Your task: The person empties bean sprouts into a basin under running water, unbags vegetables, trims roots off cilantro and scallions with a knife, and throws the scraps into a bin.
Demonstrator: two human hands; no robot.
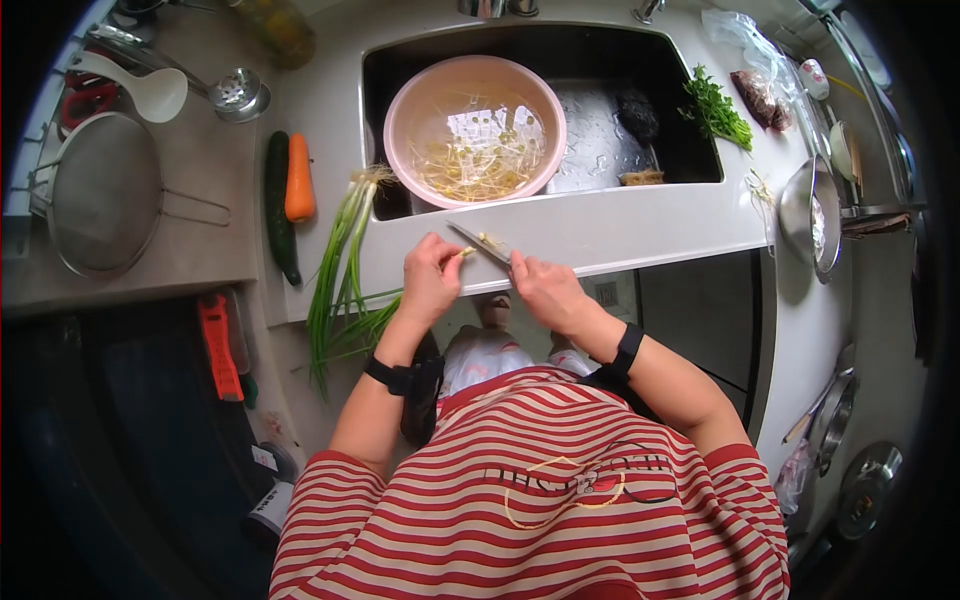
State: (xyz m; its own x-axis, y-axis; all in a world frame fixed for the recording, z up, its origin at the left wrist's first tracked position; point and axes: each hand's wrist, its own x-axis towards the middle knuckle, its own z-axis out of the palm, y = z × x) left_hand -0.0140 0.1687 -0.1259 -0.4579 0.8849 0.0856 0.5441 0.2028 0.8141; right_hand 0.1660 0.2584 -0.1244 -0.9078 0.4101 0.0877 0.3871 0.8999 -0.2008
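Observation:
My right hand (548,290) is closed around the handle of a small knife (478,243), whose blade points up and to the left over the counter's front strip. Between the fingertips of my left hand (430,272) is a small pale yellowish piece of food (467,252), close to the blade; its kind is too small to make out. Another pale bit (489,240) lies beside the knife on the counter. Left of my left hand, a bunch of spring onions (345,250) lies with its green ends hanging over the counter edge.
A pink basin (395,150) of water and bean sprouts (470,165) stands in the sink (600,110). A carrot (299,180) and a cucumber (279,205) lie to the left, near a strainer (105,195). Leafy herbs (717,108) and a metal bowl (810,220) are at right.

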